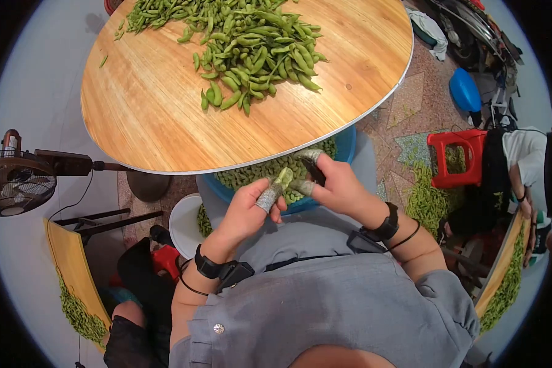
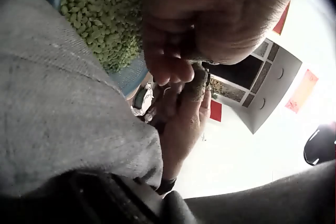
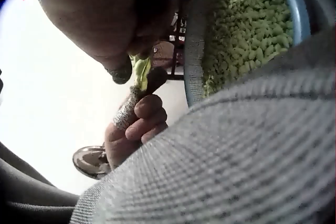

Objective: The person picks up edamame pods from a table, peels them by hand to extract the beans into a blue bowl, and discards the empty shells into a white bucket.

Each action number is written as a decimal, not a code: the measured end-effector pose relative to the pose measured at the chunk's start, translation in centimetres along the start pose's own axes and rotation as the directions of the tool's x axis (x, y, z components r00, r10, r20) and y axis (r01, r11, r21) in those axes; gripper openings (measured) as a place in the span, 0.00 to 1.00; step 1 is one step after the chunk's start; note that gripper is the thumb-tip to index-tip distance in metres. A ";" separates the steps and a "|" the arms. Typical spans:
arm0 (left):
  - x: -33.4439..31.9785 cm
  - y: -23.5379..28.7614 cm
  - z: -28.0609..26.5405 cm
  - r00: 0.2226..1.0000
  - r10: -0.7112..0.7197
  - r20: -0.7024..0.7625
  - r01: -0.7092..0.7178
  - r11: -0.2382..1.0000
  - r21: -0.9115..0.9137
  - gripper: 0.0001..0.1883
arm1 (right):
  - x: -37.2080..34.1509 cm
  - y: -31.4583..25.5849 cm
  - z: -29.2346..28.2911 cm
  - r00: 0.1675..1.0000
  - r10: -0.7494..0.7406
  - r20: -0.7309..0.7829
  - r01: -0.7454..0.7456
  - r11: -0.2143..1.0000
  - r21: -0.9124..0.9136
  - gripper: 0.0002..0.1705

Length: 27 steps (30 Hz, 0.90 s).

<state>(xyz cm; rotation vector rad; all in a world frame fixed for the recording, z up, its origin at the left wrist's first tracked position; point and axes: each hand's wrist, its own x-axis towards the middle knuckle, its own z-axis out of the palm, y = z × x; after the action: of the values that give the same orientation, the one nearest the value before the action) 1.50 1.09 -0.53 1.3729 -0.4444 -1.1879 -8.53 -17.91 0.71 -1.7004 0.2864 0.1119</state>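
Observation:
Over a blue basin (image 1: 347,147) of shelled green beans (image 1: 251,175), both hands meet at a green soybean pod (image 1: 284,177). My left hand (image 1: 245,207) pinches it between a thumb (image 3: 126,113) wrapped in speckled tape and the fingers. Pale green shows along the pod in the right wrist view. My right hand (image 1: 340,186) comes from the other side, its wrapped thumb right at the pod, the wrapped index finger apart above. Something dark lies between them; I cannot tell whether these fingers grip the pod too. In the left wrist view, the hands hide the pod.
A round wooden table (image 1: 165,122) ahead carries a heap of pods (image 1: 251,55). A white bucket (image 1: 184,228) stands at lower left, a fan (image 1: 19,178) at far left. On the right are a red stool (image 1: 457,159), pods on the floor (image 1: 426,199) and another person (image 1: 524,159).

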 end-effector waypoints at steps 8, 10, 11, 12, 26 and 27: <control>-0.3 -0.2 0.7 0.995 -0.007 0.100 -0.002 0.997 0.083 0.13 | 0.3 1.6 0.7 0.921 -0.379 0.087 0.364 0.759 -0.540 0.19; -0.3 -0.3 0.6 0.993 -0.008 0.116 -0.015 0.980 0.200 0.12 | 0.2 1.5 1.5 0.934 -0.354 0.052 0.318 0.755 -0.574 0.19; -0.3 -0.4 0.7 0.993 -0.007 0.118 -0.017 0.980 0.198 0.12 | 0.1 1.5 1.8 0.944 -0.330 0.018 0.273 0.749 -0.603 0.19; -0.2 -0.5 0.9 0.995 -0.018 0.094 -0.001 0.980 0.198 0.11 | 0.2 1.7 1.9 0.944 -0.329 0.019 0.272 0.748 -0.605 0.19; 0.3 -2.2 0.7 0.980 0.050 -0.194 -0.061 0.997 -0.051 0.07 | 2.4 3.4 2.0 0.855 -0.519 0.025 0.441 0.700 -0.562 0.18; 0.4 -2.3 0.6 0.977 0.098 -0.187 -0.098 0.995 0.012 0.06 | 2.2 3.2 2.1 0.858 -0.512 0.045 0.451 0.708 -0.543 0.18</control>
<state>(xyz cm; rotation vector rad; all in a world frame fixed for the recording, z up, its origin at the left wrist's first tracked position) 0.32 0.97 -2.61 1.4341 -0.3754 -0.9677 -7.00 -16.51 -3.18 -2.2983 -0.1454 -0.3287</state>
